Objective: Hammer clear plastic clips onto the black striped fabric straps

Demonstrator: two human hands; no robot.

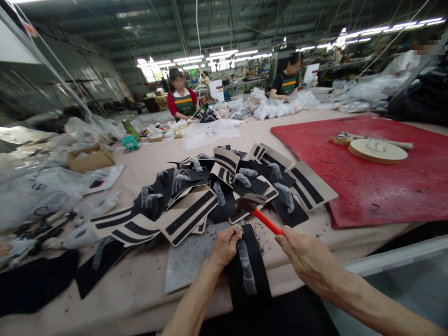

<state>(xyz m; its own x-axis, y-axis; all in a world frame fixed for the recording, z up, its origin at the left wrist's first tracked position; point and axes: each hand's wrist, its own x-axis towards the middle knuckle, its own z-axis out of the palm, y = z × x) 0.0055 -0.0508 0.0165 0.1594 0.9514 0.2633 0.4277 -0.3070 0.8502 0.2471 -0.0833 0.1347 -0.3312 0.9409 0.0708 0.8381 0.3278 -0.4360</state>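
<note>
My right hand (308,256) is closed around the red handle of a hammer (257,210), whose dark head hangs just above the work. My left hand (226,245) is closed in a pinch on a small metal punch (238,229), held upright on a black shoe-upper piece (254,273) that lies on a grey metal plate (189,259). A clear film strip lies along that black piece. Behind the plate is a heap of black and tan striped shoe pieces (217,191).
A red cutting mat (378,182) with a round wooden disc (378,150) lies at right. Plastic bags (35,191) and a cardboard box (89,157) sit at left. Two other people (182,100) work at the table's far end. Black fabric (35,284) lies near the front left.
</note>
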